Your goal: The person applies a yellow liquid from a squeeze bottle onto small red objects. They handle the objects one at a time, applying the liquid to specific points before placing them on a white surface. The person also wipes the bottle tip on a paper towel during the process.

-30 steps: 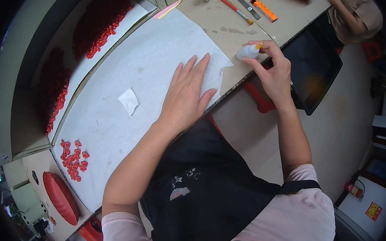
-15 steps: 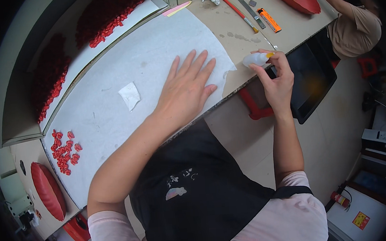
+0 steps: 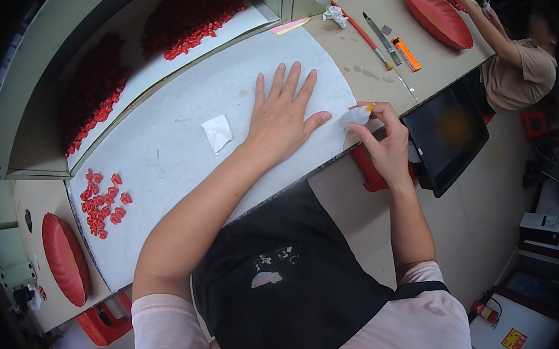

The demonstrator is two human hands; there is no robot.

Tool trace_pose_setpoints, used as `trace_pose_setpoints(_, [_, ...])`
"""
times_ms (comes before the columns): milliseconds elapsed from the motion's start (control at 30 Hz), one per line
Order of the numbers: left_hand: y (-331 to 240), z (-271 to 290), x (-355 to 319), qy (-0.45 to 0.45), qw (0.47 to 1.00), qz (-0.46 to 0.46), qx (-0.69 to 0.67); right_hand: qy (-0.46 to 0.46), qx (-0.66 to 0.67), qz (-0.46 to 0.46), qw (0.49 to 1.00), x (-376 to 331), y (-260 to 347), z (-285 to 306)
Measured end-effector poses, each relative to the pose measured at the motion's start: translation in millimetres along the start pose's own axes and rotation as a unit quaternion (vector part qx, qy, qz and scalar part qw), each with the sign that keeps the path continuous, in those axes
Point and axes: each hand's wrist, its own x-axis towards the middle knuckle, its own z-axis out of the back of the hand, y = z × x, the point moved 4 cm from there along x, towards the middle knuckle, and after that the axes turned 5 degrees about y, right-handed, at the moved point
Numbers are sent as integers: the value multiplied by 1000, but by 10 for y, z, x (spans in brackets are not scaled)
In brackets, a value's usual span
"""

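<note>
My left hand [image 3: 285, 118] lies flat with fingers spread on a white paper sheet [image 3: 179, 149] that covers the table. Over the sheet's right end, my right hand [image 3: 384, 133] grips a small translucent squeeze bottle [image 3: 355, 117] with a yellow tip; the bottle is tilted, its tip toward the upper right. A folded white piece of paper or tissue [image 3: 217, 134] rests to the left of my left hand. Farther left, several small red pieces [image 3: 104, 203] are scattered on the sheet.
Heaps of red pieces [image 3: 206, 29] fill the shelf behind. At the right lie a red-handled brush [image 3: 364, 36], a cutter knife [image 3: 382, 38], an orange box [image 3: 406, 54] and a crumpled tissue [image 3: 335, 17]. Red trays [image 3: 437, 14] stand at both ends. Another person [image 3: 520, 57] works at far right.
The right hand has brought the bottle left and down, from beyond the sheet's edge to over it. The left hand stays flat on the sheet. The whole view has shifted slightly.
</note>
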Motion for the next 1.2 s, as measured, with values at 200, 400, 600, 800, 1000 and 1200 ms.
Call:
trace_pose_setpoints(200, [110,-121,138,26,1000,-7,14,-27,-19,-57,998,264,-177,381])
trace_pose_setpoints(400, [76,-120,236,31,999,-13,28,65,-237,66,967,676,-279,412])
trace_pose_setpoints(600, [42,-62,237,8,999,-1,35,101,-280,118,947,794,-301,287])
trace_pose_setpoints(800, [41,-88,234,47,998,4,43,114,-289,160,937,845,-306,226])
trace_pose_setpoints(1000, [33,-96,249,54,998,0,42,118,-334,204,913,856,-269,230])
trace_pose_setpoints(1200, [28,-114,254,51,998,-7,42,123,-337,209,910,856,-231,245])
